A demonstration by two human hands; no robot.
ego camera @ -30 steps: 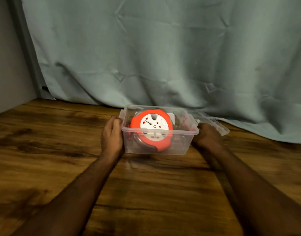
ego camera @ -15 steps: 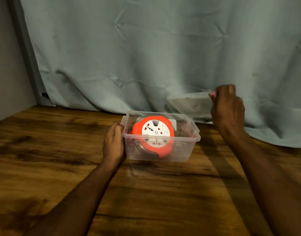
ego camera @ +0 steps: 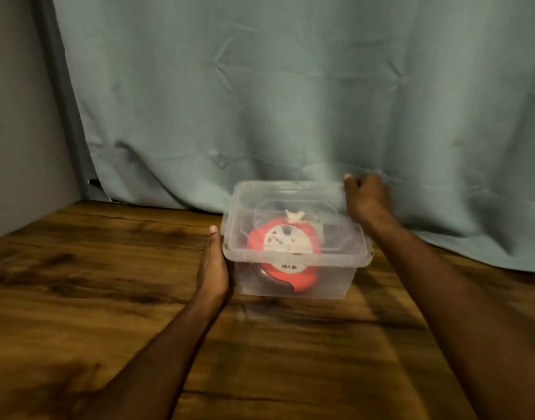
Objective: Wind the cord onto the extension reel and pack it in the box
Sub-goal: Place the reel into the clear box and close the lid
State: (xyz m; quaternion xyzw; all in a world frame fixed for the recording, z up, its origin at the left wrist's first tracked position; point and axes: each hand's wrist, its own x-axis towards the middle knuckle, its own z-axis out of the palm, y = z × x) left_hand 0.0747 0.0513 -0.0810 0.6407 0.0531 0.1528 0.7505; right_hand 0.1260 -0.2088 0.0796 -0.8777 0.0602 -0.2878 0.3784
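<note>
2 bare hands are working at the clear box (ego camera: 293, 280), which is sitting on the wooden table (ego camera: 78, 283) just in front of the teal curtain (ego camera: 290, 101). The orange extension reel (ego camera: 286, 253) is lying inside the box, white socket face up. The left hand (ego camera: 213, 265) is bracing the wall at 9 o'clock, fingers pressed together and flat against the plastic. The right hand (ego camera: 364, 198) is curling its fingers around the lid (ego camera: 287, 219) at its 1 o'clock corner. The lid is slanting, near edge on the rim, far edge raised.

Judgement: packing is in its closing step. Next move calls for lowering the far edge squarely and pressing the rim down.

Motion blur is obscuring the reel's sockets; the cord itself cannot be made out, and the right fingertips are hidden behind the lid corner.
</note>
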